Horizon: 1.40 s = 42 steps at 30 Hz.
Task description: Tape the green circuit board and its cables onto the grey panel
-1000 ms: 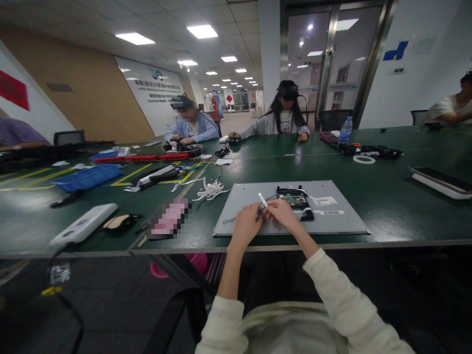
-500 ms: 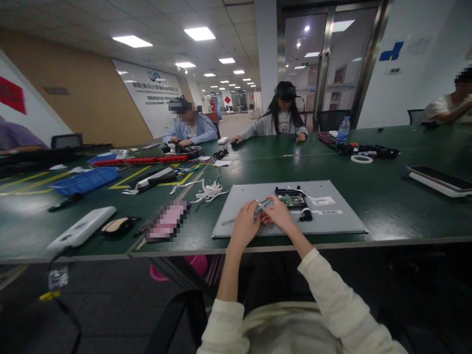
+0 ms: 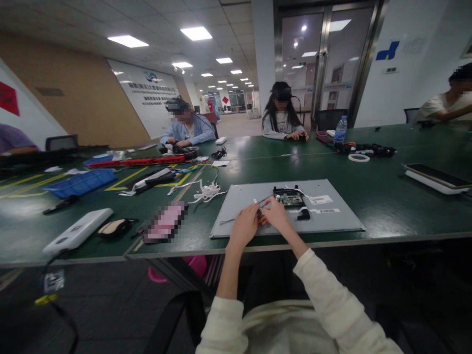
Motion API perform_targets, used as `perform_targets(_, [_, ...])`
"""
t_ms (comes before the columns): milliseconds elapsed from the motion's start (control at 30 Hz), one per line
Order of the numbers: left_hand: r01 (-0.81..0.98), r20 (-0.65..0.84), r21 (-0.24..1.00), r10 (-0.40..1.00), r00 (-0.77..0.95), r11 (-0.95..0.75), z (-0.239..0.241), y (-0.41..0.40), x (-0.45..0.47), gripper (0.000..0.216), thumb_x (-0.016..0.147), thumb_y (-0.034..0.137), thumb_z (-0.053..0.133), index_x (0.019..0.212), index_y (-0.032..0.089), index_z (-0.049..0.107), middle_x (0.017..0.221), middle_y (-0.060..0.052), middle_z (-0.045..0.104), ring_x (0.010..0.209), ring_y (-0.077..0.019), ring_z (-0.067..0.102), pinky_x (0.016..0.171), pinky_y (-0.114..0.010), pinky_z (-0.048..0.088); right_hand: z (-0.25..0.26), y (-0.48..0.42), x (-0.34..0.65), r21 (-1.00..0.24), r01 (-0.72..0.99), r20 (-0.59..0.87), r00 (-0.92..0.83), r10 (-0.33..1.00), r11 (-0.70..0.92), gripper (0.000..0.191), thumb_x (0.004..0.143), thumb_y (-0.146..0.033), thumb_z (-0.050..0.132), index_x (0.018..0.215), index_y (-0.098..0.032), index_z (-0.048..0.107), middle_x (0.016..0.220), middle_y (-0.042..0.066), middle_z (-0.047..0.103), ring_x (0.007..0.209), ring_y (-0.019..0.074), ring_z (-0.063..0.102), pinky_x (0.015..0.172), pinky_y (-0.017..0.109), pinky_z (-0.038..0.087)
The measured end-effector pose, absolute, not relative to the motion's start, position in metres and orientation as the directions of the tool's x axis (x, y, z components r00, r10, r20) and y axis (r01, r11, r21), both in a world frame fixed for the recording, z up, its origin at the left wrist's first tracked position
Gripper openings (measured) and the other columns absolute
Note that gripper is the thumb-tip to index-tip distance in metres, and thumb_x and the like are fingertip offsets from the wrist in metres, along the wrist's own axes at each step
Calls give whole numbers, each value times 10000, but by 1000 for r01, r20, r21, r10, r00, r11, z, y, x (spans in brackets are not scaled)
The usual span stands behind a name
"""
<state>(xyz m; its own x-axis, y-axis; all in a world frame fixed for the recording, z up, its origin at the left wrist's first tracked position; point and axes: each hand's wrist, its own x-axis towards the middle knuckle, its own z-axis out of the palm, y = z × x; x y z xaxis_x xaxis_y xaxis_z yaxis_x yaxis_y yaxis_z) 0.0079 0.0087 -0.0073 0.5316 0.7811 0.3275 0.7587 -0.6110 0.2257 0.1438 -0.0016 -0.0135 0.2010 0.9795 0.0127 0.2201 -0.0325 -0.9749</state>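
Note:
A flat grey panel, like the back of a display, lies near the table's front edge. Above its left half, my left hand and my right hand meet, fingers closed on a thin grey cable. One stretch of the cable trails left from my left hand, and another runs toward the circuit board at the panel's upper middle. A small white tip sticks up by my left fingers. My fingers hide the middle of the cable.
Left of the panel lie a pink phone, a tangle of white cable, a mouse, a white power bank and a blue tray. A tape roll and bottle stand farther right. Two people sit opposite.
The grey cable's loop between my hands has been drawn flatter, its bundle now mostly behind my fingers. Across the table, one person's outstretched arm has come in, hands together on a dark object.

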Motion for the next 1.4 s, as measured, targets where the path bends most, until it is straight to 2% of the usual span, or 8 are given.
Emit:
perform_targets(300, [887,271,221,899,343,-405,10,4,30,258,902,209,414,1023,227,640,1013,-77,699,1003,-217,620,859,-311,414,-11,-2,141,-887,460,52,184,982,-39,143,836,-128,484,974,-161,502,557,-21,569,418,115,585,404,174,443])
perform_targets(567, [922,243,226,935,259,-314,6,11,37,265,910,302,453,1154,215,513,1039,-104,688,1040,-238,609,928,-376,360,-7,-12,142,-838,544,39,128,991,-37,194,808,-79,457,973,-152,529,591,-10,585,419,96,564,442,171,424])
perform_targets(700, [914,234,228,930,283,-335,1,14,32,332,900,299,472,1220,211,470,1138,-108,659,1092,-238,588,973,-389,343,-2,-22,147,-765,638,146,38,989,88,233,822,-99,456,1033,-153,538,615,-7,592,430,98,547,479,189,422])
perform_targets(833, [898,271,204,904,331,-391,-4,17,27,387,895,317,478,1266,208,464,1254,-108,599,1161,-231,542,1007,-390,329,3,-38,166,-623,717,295,-153,943,312,243,847,-148,482,1068,-183,578,696,14,617,613,137,601,634,234,468])
perform_targets(1000, [895,320,171,882,345,-412,-10,15,30,438,889,378,481,1283,187,470,1292,-114,570,1204,-240,502,1037,-408,314,-3,-67,194,-412,738,471,-329,819,534,345,864,-225,521,1205,-182,548,1114,95,599,1018,199,566,920,335,438])
perform_targets(1100, [888,321,178,878,355,-424,-8,16,31,479,885,405,478,1310,185,447,1282,-111,576,1200,-245,505,1023,-410,339,-9,-81,201,-337,755,483,-374,792,562,379,866,-310,544,1223,-182,552,1248,109,539,1163,233,487,1011,385,383])
perform_targets(1233, [893,375,203,875,307,-401,12,41,16,474,915,417,407,1333,194,432,1328,-114,530,1201,-229,501,998,-371,382,-11,-85,202,-324,777,449,-377,810,540,396,877,-349,529,1235,-183,558,1286,101,528,1187,234,474,1027,395,377])
perform_targets(1400, [987,502,134,865,7,-85,40,110,-36,549,851,375,505,1369,232,392,1497,-162,262,1357,-365,253,1009,-584,304,-10,-82,201,-319,786,420,-383,823,529,417,888,-370,506,1260,-186,551,1315,94,517,1211,234,459,1046,410,357])
